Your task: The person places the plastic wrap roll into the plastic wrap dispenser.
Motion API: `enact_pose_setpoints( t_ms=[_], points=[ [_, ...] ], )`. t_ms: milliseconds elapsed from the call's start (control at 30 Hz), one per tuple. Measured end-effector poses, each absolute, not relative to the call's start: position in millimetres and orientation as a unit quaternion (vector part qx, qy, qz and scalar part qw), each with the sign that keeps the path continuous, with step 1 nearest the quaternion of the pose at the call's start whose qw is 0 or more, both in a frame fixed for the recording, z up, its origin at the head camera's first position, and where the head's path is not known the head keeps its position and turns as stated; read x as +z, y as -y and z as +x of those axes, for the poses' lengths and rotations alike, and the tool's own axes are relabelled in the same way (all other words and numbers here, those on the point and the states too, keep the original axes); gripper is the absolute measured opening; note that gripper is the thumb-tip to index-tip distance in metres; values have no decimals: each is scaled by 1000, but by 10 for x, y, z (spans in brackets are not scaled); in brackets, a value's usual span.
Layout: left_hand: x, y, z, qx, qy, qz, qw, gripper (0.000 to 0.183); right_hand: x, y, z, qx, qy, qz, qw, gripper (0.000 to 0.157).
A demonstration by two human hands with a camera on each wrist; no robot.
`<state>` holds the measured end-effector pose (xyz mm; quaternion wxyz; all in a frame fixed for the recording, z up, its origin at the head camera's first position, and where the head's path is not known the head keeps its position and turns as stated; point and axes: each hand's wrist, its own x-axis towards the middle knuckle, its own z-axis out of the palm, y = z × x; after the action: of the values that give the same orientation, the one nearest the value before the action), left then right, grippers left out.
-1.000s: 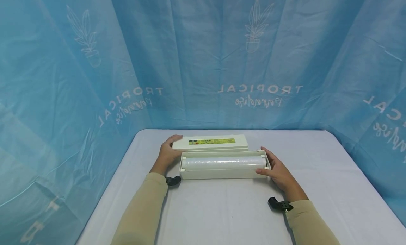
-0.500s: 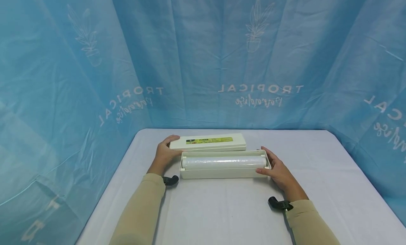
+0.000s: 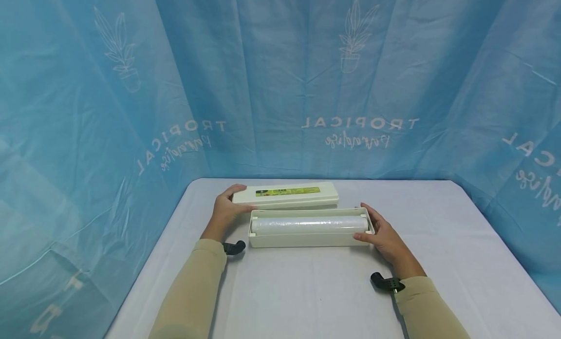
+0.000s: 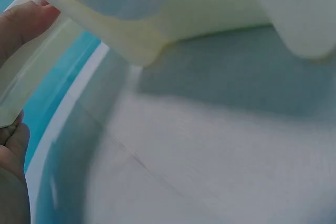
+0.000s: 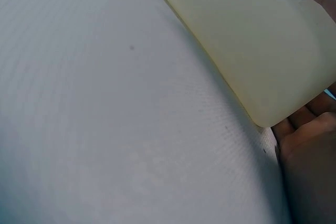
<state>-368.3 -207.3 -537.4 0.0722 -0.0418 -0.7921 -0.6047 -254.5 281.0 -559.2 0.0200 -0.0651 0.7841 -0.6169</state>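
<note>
A long white plastic-wrap box (image 3: 302, 240) sits on the table, uncovered, with a shiny roll of clear film (image 3: 311, 225) lying inside it. My right hand (image 3: 382, 235) grips its right end, thumb on the near wall and fingers round the far side. Just behind the box is its white lid (image 3: 298, 201), bearing a yellow-green label (image 3: 288, 191). My left hand (image 3: 225, 210) holds the lid by its left end, between thumb and fingers. In the left wrist view the lid (image 4: 44, 59) appears past the box's end (image 4: 220, 11). The right wrist view shows the box's outer wall (image 5: 252, 40).
A white cloth covers the table (image 3: 302, 295). Blue printed curtains (image 3: 280, 85) hang behind and along both sides. Each wrist wears a black camera mount, the left one (image 3: 234, 247) close to the box's left end.
My left hand has carried the lid slightly left and a little away from me; its right end now shows a bit higher. The right hand and the box have stayed in place.
</note>
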Motion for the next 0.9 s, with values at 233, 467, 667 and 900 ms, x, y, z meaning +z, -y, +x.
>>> enact_pose_setpoints(
  t_ms=[233, 467, 667, 900],
  points=[
    [-5227, 2025, -3698, -592, 802, -44, 67, 95, -5607, -2818, -2557, -616, -785, -62, 17, 109],
    [-5116, 1971, -3688, -585, 807, -54, 69, 94, -5586, -2811, -2541, -606, -793, -57, 15, 110],
    [-5090, 1923, -3655, -593, 799, -66, 71, 95, -5576, -2803, -2529, -602, -797, -50, 18, 111],
    [-5096, 1871, -3569, -604, 791, -62, 70, 91, -5576, -2795, -2534, -608, -792, -53, 17, 111]
  ],
)
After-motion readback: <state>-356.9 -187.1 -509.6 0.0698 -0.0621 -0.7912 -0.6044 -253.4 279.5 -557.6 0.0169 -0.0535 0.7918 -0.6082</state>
